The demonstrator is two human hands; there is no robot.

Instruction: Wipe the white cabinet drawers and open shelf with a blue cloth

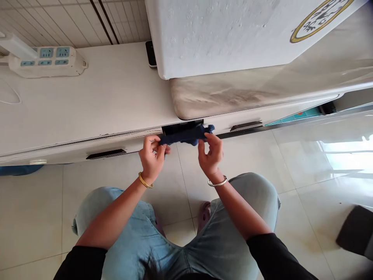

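Observation:
A small dark blue piece of cloth (183, 136), fuzzy at its right end, is stretched sideways between my two hands; its exact kind is unclear. My left hand (153, 155), below a gold bracelet, pinches the left end with thumb and fingers. At the right end, the fingertips of my right hand (211, 153) are closed on the cloth near its fuzzy part. A silver bangle circles that wrist. Behind the cloth is a dark opening (175, 127) in the front of the white cabinet (122, 93), partly hidden by it.
A power strip (49, 64) lies on the cabinet top at left. A large white foam box (215, 39) stands on a stained cushion (221, 95). Dark handles (106, 154) mark the cabinet front. A dark object (355, 231) is on the tiled floor at right.

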